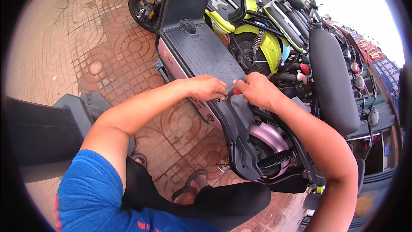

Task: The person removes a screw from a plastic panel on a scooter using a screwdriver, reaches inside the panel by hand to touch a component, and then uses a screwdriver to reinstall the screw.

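A pink and black electric scooter (201, 56) stands in front of me, its ribbed black footboard stretching away toward the front shield. At the near end of that footboard, both my hands work close together. My left hand (207, 88) is closed at the footboard's left edge, fingertips pinched at something small and dark that I cannot make out. Thumb and fingers of my right hand (259, 91) are closed around a small red handle (237, 91), most of it hidden by the hand. Just below the hands lies a black plastic body panel (238, 116), reaching back beside the pink rear fender (272, 139).
The scooter's long grey-black seat (330, 77) rises at right. Beyond it a yellow-green electric bike (257, 38) and other two-wheelers are parked closely. A large dark object (43, 133) stands at my left. Patterned red paving (116, 38) lies under everything. Shopfronts line the far right.
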### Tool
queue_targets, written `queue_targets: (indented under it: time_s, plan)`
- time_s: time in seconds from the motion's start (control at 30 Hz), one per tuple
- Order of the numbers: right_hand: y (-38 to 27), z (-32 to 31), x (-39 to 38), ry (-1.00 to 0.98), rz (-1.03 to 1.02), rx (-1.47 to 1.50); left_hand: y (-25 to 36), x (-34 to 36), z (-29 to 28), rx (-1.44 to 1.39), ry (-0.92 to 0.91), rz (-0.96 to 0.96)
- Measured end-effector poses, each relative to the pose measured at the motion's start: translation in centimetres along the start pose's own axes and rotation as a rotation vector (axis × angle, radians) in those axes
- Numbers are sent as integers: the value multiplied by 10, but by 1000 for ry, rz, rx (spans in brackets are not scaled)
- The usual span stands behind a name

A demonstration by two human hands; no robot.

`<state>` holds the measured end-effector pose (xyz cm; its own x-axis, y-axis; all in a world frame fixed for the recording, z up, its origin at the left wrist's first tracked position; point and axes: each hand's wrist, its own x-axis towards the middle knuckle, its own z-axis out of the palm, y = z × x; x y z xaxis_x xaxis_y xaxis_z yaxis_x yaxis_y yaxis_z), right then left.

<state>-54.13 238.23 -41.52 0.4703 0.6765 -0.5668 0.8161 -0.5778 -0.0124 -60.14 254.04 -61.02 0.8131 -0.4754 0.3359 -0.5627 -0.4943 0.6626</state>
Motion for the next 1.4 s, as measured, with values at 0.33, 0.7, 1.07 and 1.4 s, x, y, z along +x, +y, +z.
queue_targets:
  time_s: [0.33, 0.7, 1.07, 1.4]
  plan:
    - [8, -1, -14, 214, -497, -721, 1, 0, 5, -37, 9, -4]
    - [11, 9, 5, 249, -414, -375, -3, -7, -4, -81, -33, -41]
    - [-2, 0, 2, 151, -1, 119, 4, -3, 3, -48, -43, -71]
    - [-2, 1, -7, 148, -252, -365, 6, -2, -6, -1, -43, -55]
